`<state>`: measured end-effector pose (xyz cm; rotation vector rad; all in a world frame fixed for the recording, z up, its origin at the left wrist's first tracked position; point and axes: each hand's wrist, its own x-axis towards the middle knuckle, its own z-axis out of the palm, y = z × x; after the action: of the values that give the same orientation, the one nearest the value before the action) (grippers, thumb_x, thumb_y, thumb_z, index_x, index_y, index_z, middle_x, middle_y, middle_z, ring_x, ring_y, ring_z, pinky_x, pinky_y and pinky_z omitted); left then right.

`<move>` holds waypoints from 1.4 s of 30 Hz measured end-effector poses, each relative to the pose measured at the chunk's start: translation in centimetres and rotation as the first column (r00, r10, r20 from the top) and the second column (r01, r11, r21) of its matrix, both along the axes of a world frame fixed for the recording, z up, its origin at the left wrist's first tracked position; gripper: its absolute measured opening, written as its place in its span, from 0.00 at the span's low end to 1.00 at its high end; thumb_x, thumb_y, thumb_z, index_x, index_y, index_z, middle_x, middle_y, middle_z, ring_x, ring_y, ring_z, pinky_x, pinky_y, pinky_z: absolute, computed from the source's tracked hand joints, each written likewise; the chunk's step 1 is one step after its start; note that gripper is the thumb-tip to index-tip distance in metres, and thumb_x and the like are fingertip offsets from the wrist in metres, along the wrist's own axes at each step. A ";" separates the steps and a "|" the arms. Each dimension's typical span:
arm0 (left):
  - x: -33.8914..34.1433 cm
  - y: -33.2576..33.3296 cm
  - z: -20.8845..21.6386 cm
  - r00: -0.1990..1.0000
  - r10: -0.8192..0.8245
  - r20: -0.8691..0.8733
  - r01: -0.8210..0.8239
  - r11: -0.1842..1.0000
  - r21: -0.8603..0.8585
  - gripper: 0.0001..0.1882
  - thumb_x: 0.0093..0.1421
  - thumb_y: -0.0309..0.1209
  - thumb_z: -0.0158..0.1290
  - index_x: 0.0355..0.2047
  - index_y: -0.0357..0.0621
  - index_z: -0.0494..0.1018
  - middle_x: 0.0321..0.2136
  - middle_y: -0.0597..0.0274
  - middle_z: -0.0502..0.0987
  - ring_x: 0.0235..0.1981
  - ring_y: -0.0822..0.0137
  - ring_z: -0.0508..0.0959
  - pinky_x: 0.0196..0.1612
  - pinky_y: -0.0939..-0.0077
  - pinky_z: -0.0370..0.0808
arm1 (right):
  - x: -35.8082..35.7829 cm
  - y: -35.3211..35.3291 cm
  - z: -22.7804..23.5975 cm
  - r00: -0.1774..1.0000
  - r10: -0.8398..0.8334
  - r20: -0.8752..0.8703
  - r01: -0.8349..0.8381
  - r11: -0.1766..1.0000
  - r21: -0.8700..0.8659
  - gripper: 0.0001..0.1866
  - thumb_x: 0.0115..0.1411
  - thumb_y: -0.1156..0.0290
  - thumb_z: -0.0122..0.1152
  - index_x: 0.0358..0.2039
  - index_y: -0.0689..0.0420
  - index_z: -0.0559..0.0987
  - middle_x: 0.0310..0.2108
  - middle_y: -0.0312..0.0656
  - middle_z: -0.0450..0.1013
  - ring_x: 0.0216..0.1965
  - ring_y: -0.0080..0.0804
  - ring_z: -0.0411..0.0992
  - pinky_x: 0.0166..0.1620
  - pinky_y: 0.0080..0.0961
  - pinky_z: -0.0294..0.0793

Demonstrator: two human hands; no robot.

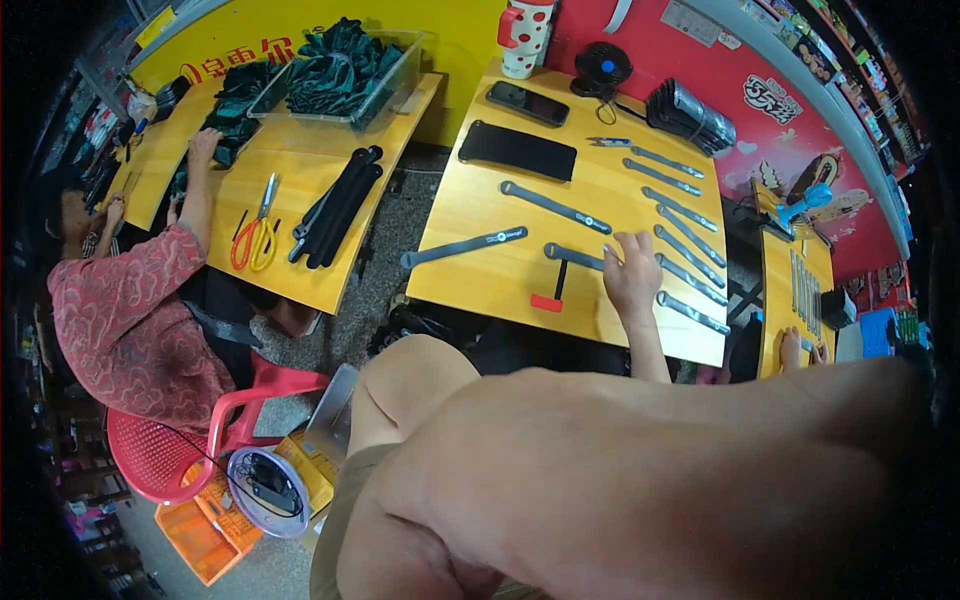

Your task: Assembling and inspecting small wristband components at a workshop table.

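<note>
Partly, fingers [625,243] cover strap [578,256] (grey).

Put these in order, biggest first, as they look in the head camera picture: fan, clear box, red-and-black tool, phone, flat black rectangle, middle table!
1. Middle table
2. Clear box
3. Flat black rectangle
4. Phone and fan: too alike to rank
5. Red-and-black tool
</note>
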<state>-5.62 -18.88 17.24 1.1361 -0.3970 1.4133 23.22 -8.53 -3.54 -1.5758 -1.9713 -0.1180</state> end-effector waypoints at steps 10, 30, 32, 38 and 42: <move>1.4 3.7 -0.1 0.959 -0.276 0.063 0.267 0.957 0.114 0.11 0.52 0.34 0.63 0.25 0.41 0.75 0.22 0.61 0.77 0.17 0.65 0.73 0.19 0.76 0.63 | -0.9 4.5 -0.5 0.976 -0.177 0.130 0.204 0.947 -0.247 0.16 0.55 0.59 0.64 0.36 0.60 0.78 0.37 0.51 0.70 0.32 0.52 0.76 0.34 0.44 0.76; 3.6 10.0 -16.4 -0.273 0.739 -0.615 -0.543 0.409 0.733 0.21 0.53 0.21 0.55 0.49 0.42 0.72 0.53 0.53 0.69 0.56 0.53 0.65 0.55 0.59 0.63 | 0.8 -0.3 3.6 0.934 0.341 0.108 -0.350 0.934 0.068 0.07 0.45 0.80 0.56 0.27 0.56 0.75 0.24 0.41 0.68 0.26 0.38 0.73 0.25 0.32 0.71; 3.7 12.2 -18.0 -0.344 0.687 -0.641 -0.467 0.467 0.751 0.22 0.55 0.24 0.53 0.53 0.43 0.69 0.54 0.55 0.68 0.57 0.52 0.64 0.57 0.58 0.61 | 1.4 -1.3 4.7 0.932 0.347 0.101 -0.353 0.935 0.044 0.07 0.46 0.81 0.56 0.27 0.57 0.75 0.24 0.41 0.68 0.25 0.38 0.73 0.25 0.32 0.71; 4.6 13.3 -18.2 -0.253 0.667 -0.701 -0.447 0.562 0.696 0.19 0.57 0.25 0.53 0.50 0.40 0.70 0.51 0.54 0.73 0.55 0.53 0.67 0.57 0.60 0.63 | 2.8 -4.7 6.5 0.946 0.325 -0.001 -0.325 0.945 -0.016 0.06 0.47 0.82 0.57 0.27 0.58 0.77 0.23 0.42 0.70 0.24 0.40 0.73 0.26 0.32 0.70; 6.4 8.9 -16.8 0.193 0.543 -0.817 -0.522 0.762 0.383 0.17 0.59 0.29 0.56 0.48 0.38 0.72 0.43 0.57 0.75 0.46 0.63 0.73 0.50 0.67 0.70 | 4.0 -6.9 6.7 0.907 0.392 -0.156 -0.396 0.918 0.007 0.10 0.42 0.83 0.58 0.28 0.59 0.78 0.21 0.43 0.67 0.24 0.41 0.71 0.25 0.34 0.68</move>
<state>0.79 -9.94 0.44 2.0012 0.9123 1.0785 27.20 -15.39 3.17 -1.1305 -2.1273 0.1882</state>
